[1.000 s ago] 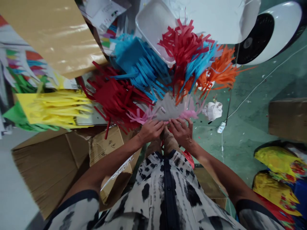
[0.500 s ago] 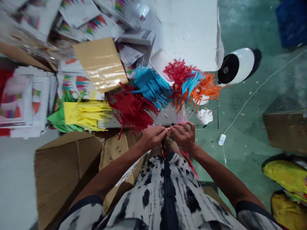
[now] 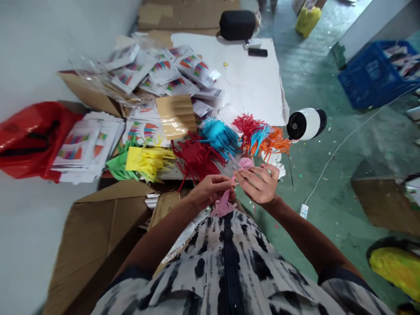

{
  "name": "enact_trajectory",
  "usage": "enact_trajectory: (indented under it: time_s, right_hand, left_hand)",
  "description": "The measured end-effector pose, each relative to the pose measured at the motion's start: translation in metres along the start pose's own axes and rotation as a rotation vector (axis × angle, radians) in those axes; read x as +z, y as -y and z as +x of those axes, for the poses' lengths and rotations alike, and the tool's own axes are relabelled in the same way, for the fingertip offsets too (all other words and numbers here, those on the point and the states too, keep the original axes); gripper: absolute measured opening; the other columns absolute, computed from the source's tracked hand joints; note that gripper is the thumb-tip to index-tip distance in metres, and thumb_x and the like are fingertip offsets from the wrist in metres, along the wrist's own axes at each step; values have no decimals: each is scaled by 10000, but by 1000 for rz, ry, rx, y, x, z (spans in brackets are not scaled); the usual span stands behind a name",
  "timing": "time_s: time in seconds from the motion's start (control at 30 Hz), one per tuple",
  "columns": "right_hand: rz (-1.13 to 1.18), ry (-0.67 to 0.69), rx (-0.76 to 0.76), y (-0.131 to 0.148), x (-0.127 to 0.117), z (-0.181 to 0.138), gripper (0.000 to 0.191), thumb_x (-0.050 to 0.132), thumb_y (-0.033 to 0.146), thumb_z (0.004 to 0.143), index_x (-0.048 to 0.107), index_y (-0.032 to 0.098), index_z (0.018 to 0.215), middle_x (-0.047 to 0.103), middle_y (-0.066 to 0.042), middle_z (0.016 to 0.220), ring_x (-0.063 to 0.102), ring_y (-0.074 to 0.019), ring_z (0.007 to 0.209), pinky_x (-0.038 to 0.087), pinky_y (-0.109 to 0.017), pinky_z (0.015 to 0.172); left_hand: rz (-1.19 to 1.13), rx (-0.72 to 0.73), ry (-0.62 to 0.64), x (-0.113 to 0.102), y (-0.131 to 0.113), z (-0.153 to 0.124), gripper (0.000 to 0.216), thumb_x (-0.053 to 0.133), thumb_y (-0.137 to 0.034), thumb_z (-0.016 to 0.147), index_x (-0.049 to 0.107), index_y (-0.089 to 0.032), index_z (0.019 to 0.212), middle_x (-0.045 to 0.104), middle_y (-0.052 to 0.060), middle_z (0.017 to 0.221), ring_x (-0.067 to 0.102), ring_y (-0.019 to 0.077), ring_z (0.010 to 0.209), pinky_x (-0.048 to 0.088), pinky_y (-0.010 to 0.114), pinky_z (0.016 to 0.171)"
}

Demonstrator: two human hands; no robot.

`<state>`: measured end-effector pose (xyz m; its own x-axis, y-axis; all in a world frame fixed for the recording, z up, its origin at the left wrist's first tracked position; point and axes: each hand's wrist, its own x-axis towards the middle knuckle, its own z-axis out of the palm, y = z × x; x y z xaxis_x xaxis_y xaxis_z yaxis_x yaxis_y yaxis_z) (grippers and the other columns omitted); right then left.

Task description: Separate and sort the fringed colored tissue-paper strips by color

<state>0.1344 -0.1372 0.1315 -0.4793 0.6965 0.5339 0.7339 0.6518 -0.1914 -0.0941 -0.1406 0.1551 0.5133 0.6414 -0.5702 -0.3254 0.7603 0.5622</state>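
Close to my body, my left hand (image 3: 211, 190) pinches a pink tissue-paper tassel (image 3: 223, 204) at its narrow middle. My right hand (image 3: 259, 183) grips the same strip with thumb and forefinger, its other fingers stretched out. One pink end hangs below the hands toward my shirt; the other pokes out above them. Just beyond lie a dark red tassel (image 3: 198, 155), a blue tassel (image 3: 220, 136) and an orange tassel (image 3: 274, 141). Farther left rest a yellow tassel (image 3: 147, 162) and some green paper (image 3: 122, 165).
Printed packets (image 3: 167, 72) are piled on the table behind a brown card (image 3: 176, 116). A red plastic bag (image 3: 36, 140) is at the left. An open carton (image 3: 98, 227) stands below the table edge. On the right are a black-and-white cylinder (image 3: 306, 124), a cable and a blue crate (image 3: 370, 74).
The view has tilted up, showing more of the table's far side. Between my hands more pink paper now shows, one end hanging down; my right hand's outer fingers have stretched out.
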Motion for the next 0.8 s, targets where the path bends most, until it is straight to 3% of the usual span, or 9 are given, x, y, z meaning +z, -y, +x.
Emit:
enact_trajectory:
  time_s: [0.13, 0.27, 0.33, 0.4, 0.5, 0.6, 0.67, 0.8]
  right_hand:
    - [70, 37, 84, 18, -5, 21, 189, 705, 331, 967, 802, 421, 1102, 821, 27, 1074, 699, -233, 1015, 400, -485, 1008]
    - [462, -12, 363, 45, -4, 41, 189, 653, 387, 990, 808, 294, 934, 803, -24, 941, 710, -222, 933, 526, -427, 896]
    - [634, -60, 486, 55, -2, 48, 209, 661, 402, 984, 798, 277, 887, 786, -35, 892, 716, -221, 892, 565, -406, 838]
    - [698, -96, 525, 61, 0, 51, 189, 688, 406, 969, 802, 281, 886, 786, -39, 914, 723, -228, 924, 577, -418, 870]
    - [743, -91, 502, 65, 1, 55, 177, 671, 399, 989, 814, 296, 972, 794, -40, 1072, 716, -227, 1074, 551, -440, 1009]
    - [825, -10, 527, 67, 6, 56, 260, 603, 436, 1025, 774, 300, 1167, 772, -46, 1209, 704, -224, 1150, 543, -438, 1044]
    - [875, 73, 529, 67, 14, 54, 307, 600, 481, 1016, 748, 272, 1184, 776, -50, 1158, 719, -219, 1064, 567, -402, 974]
    - [828, 253, 457, 61, 34, 35, 316, 576, 478, 1019, 728, 213, 940, 737, -21, 886, 672, -182, 819, 539, -311, 782]
  left_hand:
    - [60, 146, -51, -3, 0, -10, 402, 982, -449, 614, 766, -154, 781, 734, 33, 713, 683, 143, 626, 573, 274, 670]
    - [272, 490, -165, -11, 0, -8, 315, 955, -431, 654, 790, -179, 748, 741, 37, 851, 681, 155, 801, 544, 276, 796]
    - [308, 584, -188, -16, 0, -6, 288, 950, -415, 657, 787, -183, 706, 744, 48, 972, 686, 178, 936, 530, 286, 879]
    - [271, 577, -165, -20, 1, -4, 275, 943, -405, 663, 782, -184, 693, 749, 53, 1012, 690, 194, 977, 525, 301, 900]
    - [181, 530, -134, -23, 3, -5, 264, 939, -384, 669, 768, -185, 689, 745, 25, 863, 677, 159, 818, 520, 289, 811]
    - [79, 574, -223, -23, 3, -6, 241, 946, -358, 658, 776, -197, 715, 743, -6, 805, 643, 117, 740, 501, 255, 761]
    - [24, 609, -280, -22, 0, -6, 241, 953, -345, 640, 782, -203, 731, 761, -4, 840, 669, 124, 797, 510, 252, 792]
    - [-75, 658, -293, -28, -20, -8, 302, 966, -350, 604, 728, -193, 703, 766, 11, 875, 712, 160, 899, 538, 281, 854]
